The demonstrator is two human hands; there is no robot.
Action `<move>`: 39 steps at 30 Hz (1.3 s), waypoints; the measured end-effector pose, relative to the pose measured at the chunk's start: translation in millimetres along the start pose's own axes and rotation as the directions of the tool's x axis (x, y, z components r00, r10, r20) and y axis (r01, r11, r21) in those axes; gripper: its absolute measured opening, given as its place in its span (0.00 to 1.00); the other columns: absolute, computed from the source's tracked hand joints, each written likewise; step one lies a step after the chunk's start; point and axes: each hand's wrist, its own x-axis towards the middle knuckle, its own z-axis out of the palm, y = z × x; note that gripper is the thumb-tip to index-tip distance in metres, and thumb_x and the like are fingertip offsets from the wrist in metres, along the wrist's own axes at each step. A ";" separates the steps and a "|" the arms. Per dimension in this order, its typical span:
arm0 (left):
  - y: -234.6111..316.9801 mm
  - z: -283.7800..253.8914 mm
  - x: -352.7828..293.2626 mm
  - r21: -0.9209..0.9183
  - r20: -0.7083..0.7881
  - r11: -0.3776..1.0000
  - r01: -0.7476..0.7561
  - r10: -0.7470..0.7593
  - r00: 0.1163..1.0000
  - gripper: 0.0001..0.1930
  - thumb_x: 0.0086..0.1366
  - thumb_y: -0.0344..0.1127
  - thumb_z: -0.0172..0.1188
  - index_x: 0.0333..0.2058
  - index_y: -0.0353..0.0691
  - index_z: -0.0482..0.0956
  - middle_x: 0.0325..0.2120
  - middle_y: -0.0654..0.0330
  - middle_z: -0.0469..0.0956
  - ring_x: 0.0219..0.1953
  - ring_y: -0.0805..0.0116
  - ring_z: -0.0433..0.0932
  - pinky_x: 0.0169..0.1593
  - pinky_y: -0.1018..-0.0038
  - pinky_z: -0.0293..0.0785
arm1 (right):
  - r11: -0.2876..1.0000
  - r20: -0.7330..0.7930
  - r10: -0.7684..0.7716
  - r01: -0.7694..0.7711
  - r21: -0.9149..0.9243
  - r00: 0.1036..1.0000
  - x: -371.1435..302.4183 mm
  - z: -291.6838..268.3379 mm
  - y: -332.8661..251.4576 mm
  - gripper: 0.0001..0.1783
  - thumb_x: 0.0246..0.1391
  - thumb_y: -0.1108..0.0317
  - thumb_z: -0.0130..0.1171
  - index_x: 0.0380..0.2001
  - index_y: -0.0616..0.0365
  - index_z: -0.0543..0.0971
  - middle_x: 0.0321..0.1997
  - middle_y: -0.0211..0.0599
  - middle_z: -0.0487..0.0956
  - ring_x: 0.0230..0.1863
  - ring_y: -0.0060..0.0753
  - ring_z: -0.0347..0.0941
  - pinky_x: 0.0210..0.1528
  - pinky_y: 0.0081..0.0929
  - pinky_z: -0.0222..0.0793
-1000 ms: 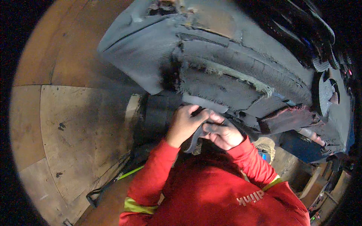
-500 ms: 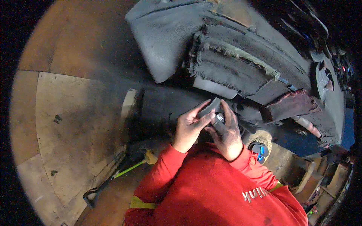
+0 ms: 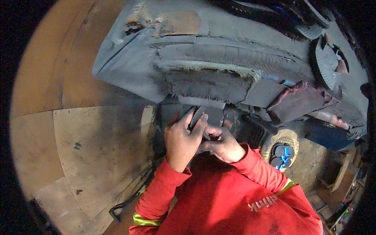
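A small dark grey flat piece (image 3: 195, 117) with a curved edge stands tilted between my hands; its exact kind does not show. My left hand (image 3: 181, 140) is closed on it, thumb on the near face and fingers behind. My right hand (image 3: 224, 146) has its fingers curled and pinched at the lower end of the piece, where my left hand partly hides what they grip. Both hands are close together in front of my red sleeves, just below the hanging edge of a worn, frayed grey cloth covering (image 3: 211, 84).
Ahead stands a dusty grey padded bench (image 3: 129, 74). A dark red cloth-covered block (image 3: 299, 102) and a ribbed round disc (image 3: 327, 58) are on its right. At right a woven basket (image 3: 293, 137) holds dark rounded pieces with blue marks. Wooden boards (image 3: 94, 145) spread at left.
My view has shifted, and the bench shows more squarely. The piece has turned more upright in my left hand. My right hand has moved lower, its fingers now curled; the white marking is out of sight.
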 end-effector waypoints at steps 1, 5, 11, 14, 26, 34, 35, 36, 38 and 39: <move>-0.1 2.3 2.8 0.047 0.012 0.999 -0.009 0.008 1.000 0.15 0.65 0.45 0.63 0.37 0.38 0.84 0.25 0.57 0.82 0.26 0.75 0.77 0.33 0.72 0.73 | 0.992 0.012 -0.011 0.009 0.127 1.000 1.1 -2.2 2.7 0.25 0.56 0.79 0.61 0.57 0.61 0.74 0.57 0.29 0.76 0.56 0.24 0.71 0.57 0.28 0.70; -10.1 30.1 17.5 -0.068 0.091 0.994 0.087 -0.080 0.993 0.14 0.63 0.43 0.62 0.32 0.36 0.81 0.23 0.44 0.79 0.29 0.43 0.80 0.30 0.60 0.73 | 0.942 -0.050 0.188 -0.166 0.292 0.981 8.3 -23.5 -3.1 0.30 0.56 0.79 0.59 0.63 0.58 0.68 0.62 0.33 0.73 0.57 0.32 0.74 0.53 0.32 0.76; -31.9 74.0 -5.8 -0.847 0.183 0.463 0.262 -0.209 0.961 0.14 0.67 0.35 0.62 0.46 0.33 0.79 0.38 0.53 0.82 0.43 0.67 0.80 0.49 0.72 0.72 | 0.261 -0.085 -0.251 -0.017 -0.965 0.964 -12.0 -24.2 -35.8 0.22 0.46 0.79 0.60 0.48 0.56 0.80 0.46 0.42 0.77 0.43 0.52 0.76 0.44 0.43 0.74; -39.3 63.8 -28.2 -0.964 0.257 0.036 0.262 -0.099 0.961 0.22 0.67 0.31 0.62 0.58 0.32 0.72 0.51 0.57 0.77 0.55 0.69 0.74 0.62 0.75 0.63 | -0.114 0.016 -0.364 -0.027 -0.993 0.931 -22.7 3.0 -28.0 0.31 0.35 0.76 0.66 0.51 0.52 0.79 0.41 0.45 0.74 0.42 0.54 0.69 0.45 0.44 0.70; -1.7 17.7 -8.4 -0.515 0.156 0.835 0.193 -0.130 0.979 0.20 0.66 0.37 0.64 0.52 0.29 0.78 0.43 0.62 0.81 0.45 0.75 0.76 0.52 0.77 0.71 | 0.024 -0.054 -0.372 -0.048 -0.999 0.927 -20.6 10.1 -20.1 0.34 0.40 0.71 0.64 0.57 0.51 0.74 0.42 0.41 0.74 0.44 0.50 0.70 0.43 0.43 0.72; 6.6 38.9 -35.1 -0.854 0.117 0.422 0.305 -0.415 0.902 0.13 0.70 0.29 0.58 0.52 0.35 0.76 0.43 0.60 0.79 0.44 0.75 0.75 0.52 0.75 0.70 | -0.421 0.062 -0.333 -0.089 -0.903 0.941 -26.0 9.7 -39.5 0.23 0.46 0.62 0.56 0.49 0.42 0.82 0.42 0.32 0.76 0.49 0.39 0.71 0.49 0.38 0.72; 6.2 38.3 -41.3 -0.890 0.077 0.396 0.225 -0.356 0.931 0.13 0.70 0.29 0.58 0.52 0.35 0.76 0.43 0.60 0.79 0.45 0.74 0.76 0.53 0.74 0.71 | -0.419 0.089 -0.339 -0.065 -0.906 0.937 -25.2 13.5 -41.9 0.20 0.46 0.62 0.57 0.44 0.44 0.83 0.42 0.33 0.77 0.49 0.41 0.71 0.49 0.39 0.71; 5.8 37.0 -46.2 -0.914 0.045 0.367 0.175 -0.336 0.941 0.13 0.70 0.28 0.58 0.51 0.35 0.75 0.43 0.60 0.79 0.45 0.73 0.76 0.53 0.73 0.71 | -0.411 0.149 -0.373 -0.019 -0.912 0.916 -23.3 16.7 -44.4 0.16 0.46 0.62 0.57 0.40 0.46 0.84 0.43 0.33 0.77 0.49 0.42 0.71 0.48 0.39 0.71; 5.5 32.3 -52.8 -0.940 -0.021 0.332 0.081 -0.294 0.956 0.12 0.70 0.26 0.56 0.51 0.35 0.74 0.44 0.60 0.77 0.47 0.71 0.75 0.55 0.70 0.71 | -0.429 0.245 -0.381 0.064 -0.901 0.891 -18.0 22.4 -49.3 0.14 0.46 0.61 0.58 0.36 0.48 0.85 0.42 0.33 0.77 0.49 0.44 0.71 0.49 0.39 0.71; 5.4 29.7 -54.4 -0.943 -0.039 0.326 0.072 -0.319 0.947 0.12 0.70 0.26 0.56 0.51 0.35 0.74 0.45 0.60 0.77 0.48 0.71 0.75 0.55 0.69 0.71 | -0.437 0.277 -0.387 0.090 -0.895 0.879 -14.9 25.7 -51.4 0.15 0.46 0.60 0.58 0.37 0.48 0.85 0.42 0.33 0.77 0.49 0.44 0.71 0.49 0.39 0.71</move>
